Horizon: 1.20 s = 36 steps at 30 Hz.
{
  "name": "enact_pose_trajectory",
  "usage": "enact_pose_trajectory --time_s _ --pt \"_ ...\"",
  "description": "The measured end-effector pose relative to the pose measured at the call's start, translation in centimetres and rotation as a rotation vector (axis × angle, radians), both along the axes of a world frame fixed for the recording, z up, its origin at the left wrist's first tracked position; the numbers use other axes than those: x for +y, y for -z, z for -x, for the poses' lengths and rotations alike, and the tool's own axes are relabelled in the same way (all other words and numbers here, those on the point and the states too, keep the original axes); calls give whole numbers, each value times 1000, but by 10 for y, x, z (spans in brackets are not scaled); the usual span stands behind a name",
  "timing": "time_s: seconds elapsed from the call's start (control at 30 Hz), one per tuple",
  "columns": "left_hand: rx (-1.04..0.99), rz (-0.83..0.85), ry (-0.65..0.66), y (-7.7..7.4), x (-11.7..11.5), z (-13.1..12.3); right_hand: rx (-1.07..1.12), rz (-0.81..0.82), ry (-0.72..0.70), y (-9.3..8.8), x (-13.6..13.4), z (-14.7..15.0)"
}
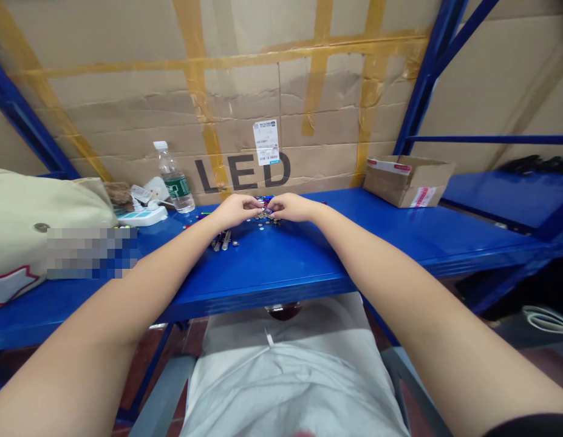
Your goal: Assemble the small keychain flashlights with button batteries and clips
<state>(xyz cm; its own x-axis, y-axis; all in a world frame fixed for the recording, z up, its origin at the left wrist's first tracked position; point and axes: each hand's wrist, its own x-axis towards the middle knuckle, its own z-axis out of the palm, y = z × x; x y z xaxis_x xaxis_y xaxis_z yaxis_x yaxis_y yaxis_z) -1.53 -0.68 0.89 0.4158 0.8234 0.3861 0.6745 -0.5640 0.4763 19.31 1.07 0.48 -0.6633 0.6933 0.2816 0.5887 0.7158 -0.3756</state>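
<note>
A blue steel shelf stood against taped cardboard. The left hand and right hand met, fingers curled and closed on a small dark part, too small to show its long axis, held midway between them. Small metal discs lay scattered just below, toward the person.

Blue steel shelf with small metal parts, water bottle, cardboard box
</note>
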Motion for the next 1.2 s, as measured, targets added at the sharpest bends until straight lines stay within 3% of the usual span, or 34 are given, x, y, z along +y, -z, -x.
enact_pose_trajectory --time_s 0.23,0.47,0.73,0.87,1.0,1.1,1.2 --pt "-56 -11 27 7 5 2 -24 9 -7 1 1 1" --pt "51 -171 -14 7 3 1 -56 -36 10 0 0 0" --pt "-38 -93 -60 6 0 1 -5 -112 -14 -5 -8 1" --pt "24 -219 17 6 -3 2 -9 11 -75 -7 -9 -4" --pt "66 -372 101 5 -4 4 107 289 -119 -7 -11 -6" --pt "-21 -264 68 3 -2 5 222 425 -115 -7 -13 -2" --pt "-119 -111 22 2 -1 6 244 396 -156 -7 -13 2"
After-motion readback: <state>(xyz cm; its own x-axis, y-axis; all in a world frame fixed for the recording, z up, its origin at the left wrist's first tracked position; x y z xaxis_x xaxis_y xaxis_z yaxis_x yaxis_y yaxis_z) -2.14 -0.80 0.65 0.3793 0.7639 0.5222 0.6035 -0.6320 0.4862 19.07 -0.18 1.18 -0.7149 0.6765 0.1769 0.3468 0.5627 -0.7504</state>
